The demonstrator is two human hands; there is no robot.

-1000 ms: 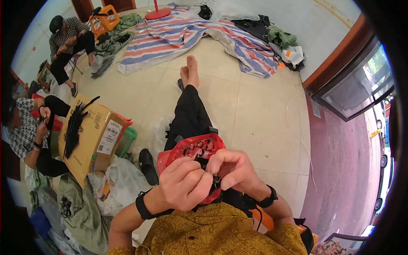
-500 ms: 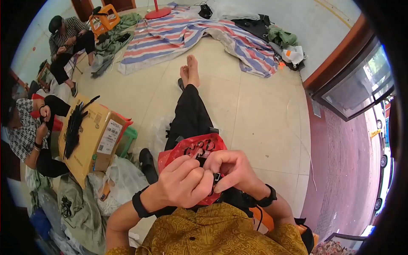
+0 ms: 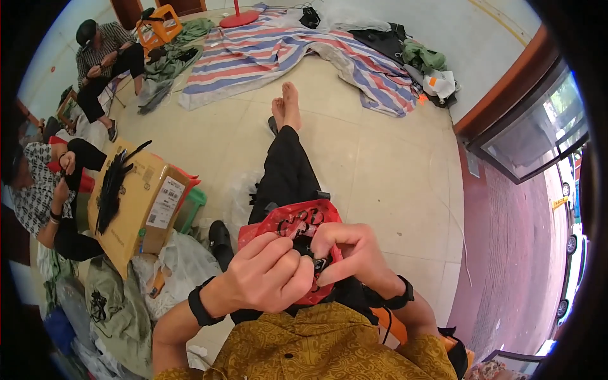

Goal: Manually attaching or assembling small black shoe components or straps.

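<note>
Both hands are together over a red plastic bag [image 3: 272,220] on my lap. My left hand [image 3: 267,272] is closed, fingers curled in, its fingertips beside the right hand's; what it grips is hidden behind its own fingers. With thumb and forefinger, my right hand [image 3: 354,256] is closed on a small black piece [image 3: 321,262] with a shiny bit, too small to name. Several small black loop-shaped pieces [image 3: 311,216] lie in the bag, below and beyond my fingers.
To the left stands a cardboard box [image 3: 136,231] topped with a bundle of black strips [image 3: 113,196]. Two other people sit at the left, their hands raised before them. Clear plastic bags [image 3: 183,266] and green cloth [image 3: 117,304] lie near the box. A striped sheet [image 3: 247,60] covers the far floor.
My left hand has shifted slightly left and down, and the black piece in my right fingers has turned a little. Both hands stay closed over the bag.
</note>
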